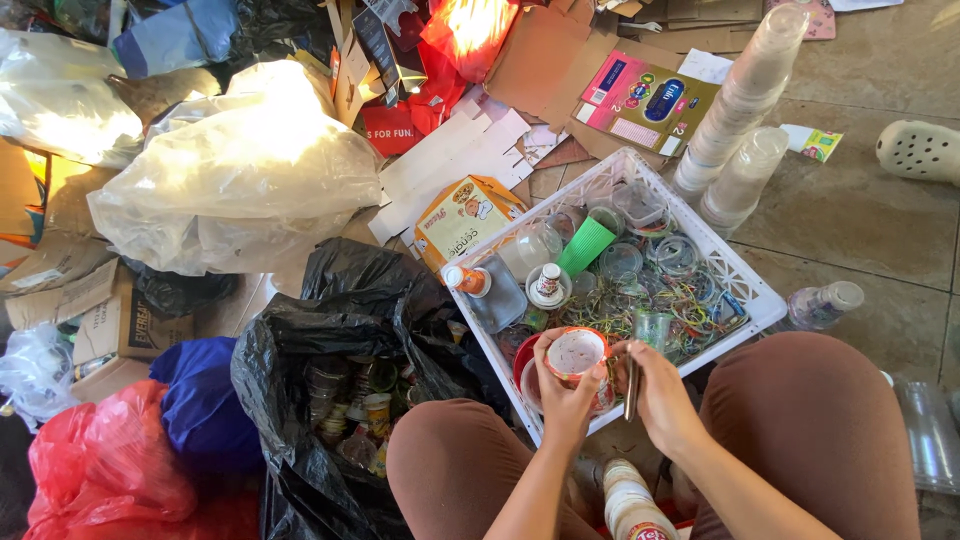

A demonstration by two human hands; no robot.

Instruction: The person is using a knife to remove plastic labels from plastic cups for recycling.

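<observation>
My left hand [562, 392] grips a small round cup [576, 354] with a red rim and white foil lid, held over the near edge of a white plastic crate [757, 296]. My right hand [657, 392] holds a thin dark blade-like tool [631, 382] upright beside the cup. The crate holds clear cups, a green cup [586, 245], small bottles and several rubber bands. A stack of similar cups [630, 505] stands between my knees.
An open black rubbish bag [330, 330] with cups inside sits to the left. Tall stacks of clear cups [745, 95] lean beyond the crate. Plastic bags, flattened cardboard, a red bag [100, 470], a bottle [822, 304] and a white clog [918, 150] lie around.
</observation>
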